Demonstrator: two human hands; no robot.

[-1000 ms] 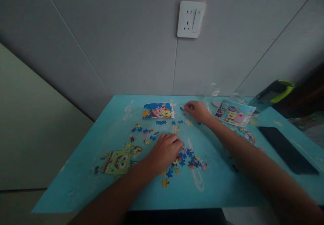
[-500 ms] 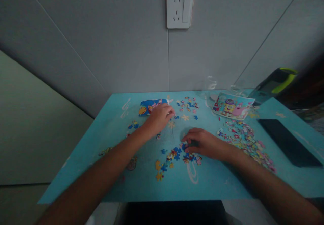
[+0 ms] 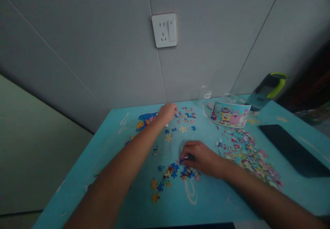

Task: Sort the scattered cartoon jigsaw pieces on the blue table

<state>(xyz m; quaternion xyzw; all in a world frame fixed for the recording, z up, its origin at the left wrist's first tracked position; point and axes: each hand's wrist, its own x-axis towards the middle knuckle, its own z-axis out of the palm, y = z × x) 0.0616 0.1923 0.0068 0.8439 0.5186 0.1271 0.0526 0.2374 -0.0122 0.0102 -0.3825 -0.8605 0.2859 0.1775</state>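
My left hand is stretched to the back of the table, over the right end of a blue picture card. Its fingers are curled closed, and whatever may be in them is hidden. Just to its right lies a loose group of small jigsaw pieces. Nearer to me, my right hand pinches a blue puzzle piece between thumb and fingers, at the upper edge of a partly joined strip of blue, red and yellow pieces.
A large heap of mixed puzzle pieces spreads at the right, below a second picture card. Beyond it are a dark flat slab, a clear cup and a black-and-green container. A wall socket is above.
My left hand has moved back, closing its fingers beside the far group of pieces. My right hand's fingers have come together at the strip. The view has tilted and shifted.
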